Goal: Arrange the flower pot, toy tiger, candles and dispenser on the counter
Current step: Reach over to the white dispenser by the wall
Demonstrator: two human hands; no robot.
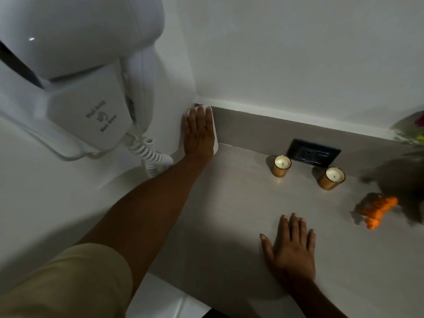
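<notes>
Sleeve (68, 283) lower left; left hand (199, 134) flat, fingers straight, presses dispenser (215, 138) into upper-centre corner, right hand (290, 246) flat on counter (229, 203); ungripped, it may tip or snag dryer cord (151, 154).

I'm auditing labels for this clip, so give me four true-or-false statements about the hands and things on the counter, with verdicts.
The left hand lies flat on the white dispenser. True.
The right hand grips a candle. False: it rests open on the counter, holding nothing.
Two candles stand near the black outlet. True.
The toy tiger stands between the candles. False: it is to their right.
</notes>
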